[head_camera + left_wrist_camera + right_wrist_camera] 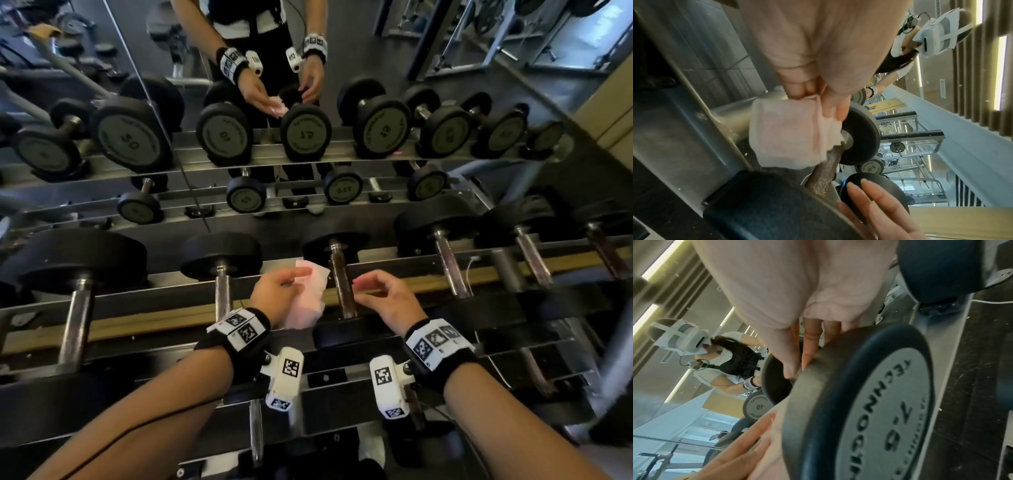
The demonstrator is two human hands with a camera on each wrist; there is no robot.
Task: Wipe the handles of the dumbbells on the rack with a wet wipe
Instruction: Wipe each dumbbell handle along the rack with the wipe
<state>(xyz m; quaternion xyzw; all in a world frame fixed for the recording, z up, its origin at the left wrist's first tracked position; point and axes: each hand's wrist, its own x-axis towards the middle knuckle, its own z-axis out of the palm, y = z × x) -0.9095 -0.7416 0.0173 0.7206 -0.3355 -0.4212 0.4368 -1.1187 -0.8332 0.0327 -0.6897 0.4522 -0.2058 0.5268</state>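
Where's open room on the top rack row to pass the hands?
Free: rail stretch between the left steel handle and the brown handle, though the left hand with the wipe fills most of it. The right hand takes the next gap. Crowded: near-side dumbbell heads.

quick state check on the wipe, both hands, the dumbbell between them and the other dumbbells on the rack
wet wipe: crumpled, pinched in the left hand, just left of the handle
left hand: fingers curled, holding the wipe
right hand: loosely curled, holding nothing, just right of the handle
dumbbell handle: brownish, bare, lying on the rack between the hands
rack: top row full of dumbbells
neighbouring dumbbells: seated on the rack, untouched
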